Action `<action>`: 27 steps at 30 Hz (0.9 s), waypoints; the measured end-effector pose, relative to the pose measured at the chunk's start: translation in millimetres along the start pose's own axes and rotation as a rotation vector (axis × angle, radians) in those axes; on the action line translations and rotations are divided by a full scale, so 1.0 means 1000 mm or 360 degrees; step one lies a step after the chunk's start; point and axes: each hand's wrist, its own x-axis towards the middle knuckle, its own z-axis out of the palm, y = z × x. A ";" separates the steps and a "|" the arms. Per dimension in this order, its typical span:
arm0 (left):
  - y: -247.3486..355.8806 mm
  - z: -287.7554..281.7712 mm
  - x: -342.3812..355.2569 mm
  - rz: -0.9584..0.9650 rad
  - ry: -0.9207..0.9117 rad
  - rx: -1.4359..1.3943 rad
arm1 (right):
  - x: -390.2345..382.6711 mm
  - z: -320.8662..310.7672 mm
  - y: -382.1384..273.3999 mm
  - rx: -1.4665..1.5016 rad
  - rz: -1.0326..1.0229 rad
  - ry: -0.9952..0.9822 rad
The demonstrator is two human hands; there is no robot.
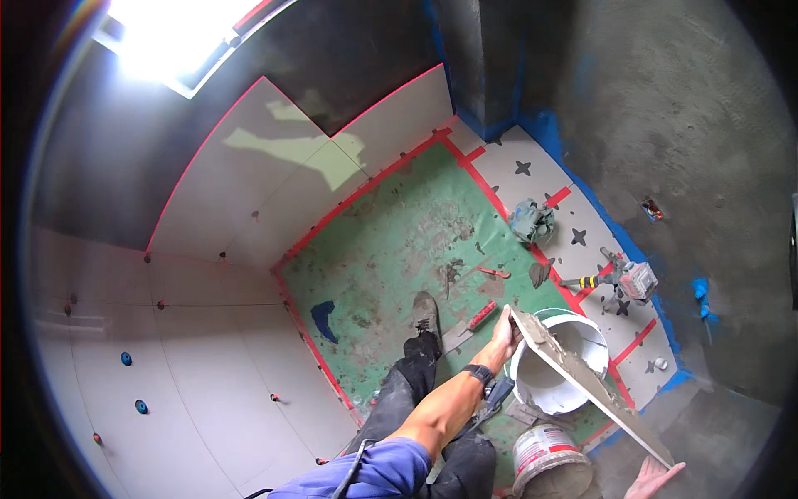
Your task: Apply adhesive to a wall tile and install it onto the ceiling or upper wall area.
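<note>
A long pale tile (pixel 587 379), its upper face smeared with grey mortar, is held at a slant on the right, partly over a white bucket (pixel 536 376). My left hand (pixel 504 339), with a dark watch on the wrist, is closed around the tile's far end. The near end rests against my right hand (pixel 654 479), whose fingers are stretched along the corner; much of that hand is cut off or hidden. A trowel with a red handle (pixel 480 316) lies on the floor beside my left hand.
Nearer me stands a second bucket (pixel 549 449) with a red and white label. A power tool (pixel 635 281) and a crumpled grey-green bag (pixel 532 221) lie on the right-hand tiles. Stained green sheeting (pixel 391 241), edged with red tape, covers the floor. Large pale tiles (pixel 216 324) line the left.
</note>
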 end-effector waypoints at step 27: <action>0.241 -0.091 0.050 -0.0027 -0.0625 -0.0511 | -0.030 0.310 0.003 0.0044 -0.0223 -0.0301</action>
